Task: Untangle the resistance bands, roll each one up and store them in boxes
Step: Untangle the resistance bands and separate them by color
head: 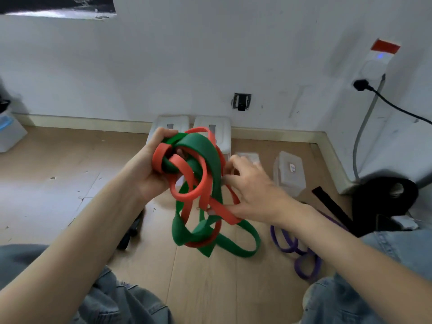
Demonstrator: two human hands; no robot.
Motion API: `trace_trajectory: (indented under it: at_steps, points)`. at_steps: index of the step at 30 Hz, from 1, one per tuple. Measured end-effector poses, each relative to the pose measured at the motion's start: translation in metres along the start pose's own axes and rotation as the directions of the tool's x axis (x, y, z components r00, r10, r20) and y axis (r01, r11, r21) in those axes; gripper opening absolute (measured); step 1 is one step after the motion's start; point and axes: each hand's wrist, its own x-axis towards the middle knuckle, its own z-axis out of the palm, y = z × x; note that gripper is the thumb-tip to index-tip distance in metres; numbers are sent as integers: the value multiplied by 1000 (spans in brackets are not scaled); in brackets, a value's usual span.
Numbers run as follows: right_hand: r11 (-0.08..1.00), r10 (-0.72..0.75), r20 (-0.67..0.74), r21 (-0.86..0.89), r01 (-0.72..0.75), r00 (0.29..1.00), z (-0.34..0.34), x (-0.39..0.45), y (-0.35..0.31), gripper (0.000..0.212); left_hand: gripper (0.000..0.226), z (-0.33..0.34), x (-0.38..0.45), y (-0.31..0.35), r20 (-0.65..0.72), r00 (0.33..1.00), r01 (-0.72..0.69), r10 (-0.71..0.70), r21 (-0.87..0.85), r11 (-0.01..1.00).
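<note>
Person sits on the floor [58, 188], knees in jeans either side, holding a two-band knot up in the air between the legs, likely so the loose loops hang free and the crossings can be read. Left hand [149, 169] is clenched round the top of the knot, fingers wrapped over a bunch of green band [205, 148] and red band [194, 195]; it seems to act as the anchor. Right hand [254, 192] sits at the knot's right side, fingers curled in, thumb and fingers pinching a red strand low down, probably to draw it out through the green loop. Green is the wider strap and trails lowest, its bottom loop close to or on the floor, cannot tell which. Purple band [301, 253] lies on the floor under the right forearm, apart from the knot, not rolled. A black band [332, 206] lies flat to the right, next to a black bundle [385, 199] by the wall. Count: four bands in view, one green, one red, one purple, one black. Boxes: two white lidded boxes [217, 129] against the skirting behind the knot, two clear plastic boxes [289, 174] to the right, one partly hidden by the right hand. None rolled or boxed yet, so judged early in the task.
</note>
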Motion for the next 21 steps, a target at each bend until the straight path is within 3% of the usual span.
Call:
trace_trajectory:
  at_steps: [2,5,7,9,10,12,13,14,16,17,18,20,21]
  points:
    - [954,78,61,285,-92,995,4,2,-1,29,23,1,-2,2,55,998,1,-6,80,997]
    - [863,217,179,424,-275,959,-20,5,7,19,34,-3,-6,8,78,997,-23,7,210,977]
    - [742,315,124,586,-326,941,-46,4,17,19,50,-10,-4,11,38,999,-34,19,446,895]
    - [648,304,111,704,-291,946,-63,1,17,27,57,-13,0,3,-63,998,29,28,757,653]
    - [669,274,119,689,-278,954,-65,2,15,29,55,-15,2,-4,-109,994,84,25,875,477]
    - [764,255,98,589,-263,962,-56,4,9,22,52,-20,8,-13,-164,982,162,90,986,33]
    - [799,270,65,542,-261,961,-51,6,6,17,53,-21,8,-13,-142,980,154,141,985,-79]
    - [812,277,42,525,-257,960,-47,8,4,15,54,-23,9,-9,-83,988,91,133,994,-54]
    - [779,236,49,588,-219,971,-40,9,1,12,58,-16,0,-7,160,984,-134,-79,953,271]
    - [722,212,51,665,-191,976,-39,10,-1,10,63,-8,-2,-12,298,941,-222,-162,902,371]
    - [642,195,35,751,-155,980,-40,10,-1,9,65,-3,-1,-22,391,904,-299,-170,865,403]
    - [480,201,-13,873,-87,979,-45,11,2,8,48,7,5,-39,442,897,-411,12,825,387]
    - [458,221,-26,885,-81,975,-48,10,5,9,38,11,6,-38,417,899,-435,134,811,392]
